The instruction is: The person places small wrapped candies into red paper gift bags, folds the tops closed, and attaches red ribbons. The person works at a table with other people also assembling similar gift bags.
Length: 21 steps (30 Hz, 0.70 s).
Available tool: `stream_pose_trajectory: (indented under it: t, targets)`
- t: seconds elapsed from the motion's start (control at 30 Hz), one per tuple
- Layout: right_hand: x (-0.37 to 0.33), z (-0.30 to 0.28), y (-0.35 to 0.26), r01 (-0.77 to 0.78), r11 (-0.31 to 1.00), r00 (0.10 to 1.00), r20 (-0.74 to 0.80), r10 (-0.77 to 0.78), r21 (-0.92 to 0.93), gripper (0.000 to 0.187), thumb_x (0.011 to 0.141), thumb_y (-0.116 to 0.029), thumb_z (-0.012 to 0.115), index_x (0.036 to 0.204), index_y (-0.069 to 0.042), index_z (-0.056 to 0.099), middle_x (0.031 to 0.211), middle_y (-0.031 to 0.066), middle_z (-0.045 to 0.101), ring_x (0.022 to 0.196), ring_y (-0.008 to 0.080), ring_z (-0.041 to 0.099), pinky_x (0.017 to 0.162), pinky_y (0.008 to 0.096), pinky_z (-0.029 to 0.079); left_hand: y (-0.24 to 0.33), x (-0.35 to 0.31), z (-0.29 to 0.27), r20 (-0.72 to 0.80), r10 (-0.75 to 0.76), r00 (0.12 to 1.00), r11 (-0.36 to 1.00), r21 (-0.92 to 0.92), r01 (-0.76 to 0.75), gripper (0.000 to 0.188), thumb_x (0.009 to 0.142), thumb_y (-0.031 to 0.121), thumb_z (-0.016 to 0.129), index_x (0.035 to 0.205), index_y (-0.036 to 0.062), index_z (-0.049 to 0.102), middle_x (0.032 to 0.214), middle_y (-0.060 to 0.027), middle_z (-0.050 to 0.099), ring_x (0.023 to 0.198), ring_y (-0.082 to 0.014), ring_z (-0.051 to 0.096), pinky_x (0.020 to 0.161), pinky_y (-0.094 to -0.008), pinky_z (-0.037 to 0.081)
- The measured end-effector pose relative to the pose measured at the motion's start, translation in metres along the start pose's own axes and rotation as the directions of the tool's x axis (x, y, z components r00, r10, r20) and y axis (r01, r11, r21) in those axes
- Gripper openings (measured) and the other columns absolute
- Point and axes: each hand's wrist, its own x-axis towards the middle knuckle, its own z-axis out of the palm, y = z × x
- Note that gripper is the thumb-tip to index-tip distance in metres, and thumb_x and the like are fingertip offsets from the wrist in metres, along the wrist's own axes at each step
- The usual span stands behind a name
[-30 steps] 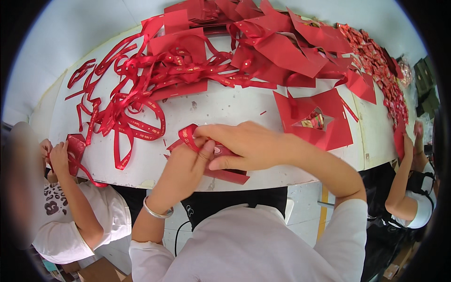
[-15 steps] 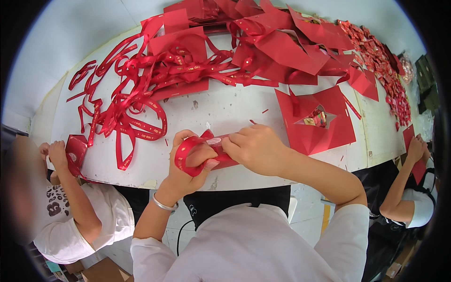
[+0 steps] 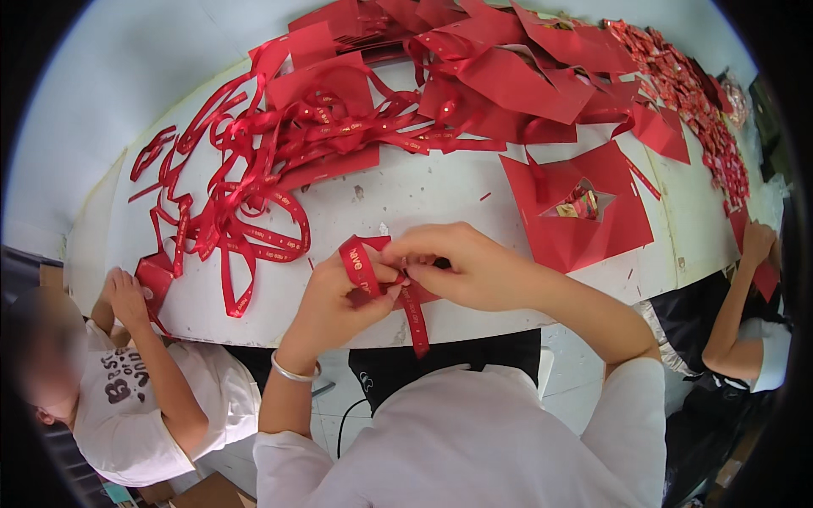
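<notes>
Near the table's front edge, a red ribbon [image 3: 360,267] with gold print loops over the fingers of my left hand [image 3: 334,300], which pinches it. One ribbon tail [image 3: 416,323] hangs down between my hands over the edge. My right hand [image 3: 461,264] is closed, its fingertips meeting the ribbon beside my left thumb. Under both hands lies a red paper packet [image 3: 373,243], mostly covered by them. How the ribbon crosses between the fingertips is hidden.
Tangled red ribbons [image 3: 254,203] spread over the left of the table. Red folded card packets [image 3: 525,85] pile up behind. An unfolded red card [image 3: 542,233] with wrapped sweets [image 3: 580,205] lies right. More sweets [image 3: 677,85] heap beyond. Co-workers' hands [image 3: 127,296] are at both sides.
My right hand has moved in against my left fingertips. The ribbon loop around my left hand has shifted, and a tail now hangs down between my hands. The view has tilted slightly.
</notes>
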Motion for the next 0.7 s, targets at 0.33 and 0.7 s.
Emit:
stream_pose_trajectory:
  t: [0.33,0.7]
  targets:
    - [0.040,-0.015,0.015,-0.436,0.863,0.839,0.461,0.289,0.253,0.022,0.087,-0.013,0.054,0.102,0.002,0.061,0.082,0.0032,0.059,0.074,0.0085,0.053,0.070,0.0237,0.044,-0.024,-0.021,0.026,-0.219,0.409,0.886,0.827,0.498,-0.259,0.023,0.063,-0.005,0.067,0.083,0.0029,0.059,0.077,-0.0096,0.057,0.072,-0.0250,0.054,0.063,-0.0321,0.046]
    - [0.037,-0.014,0.036,-0.626,0.565,0.761,0.578,0.294,0.538,0.015,0.081,-0.015,0.064,0.088,-0.001,0.062,0.074,0.0030,0.059,0.059,0.0069,0.049,0.057,0.0196,0.040,-0.029,-0.025,0.027,-0.229,0.477,0.849,0.790,0.535,-0.299,0.030,0.066,0.003,0.071,0.089,0.0067,0.052,0.092,-0.0084,0.059,0.084,-0.0279,0.053,0.070,-0.0350,0.043]
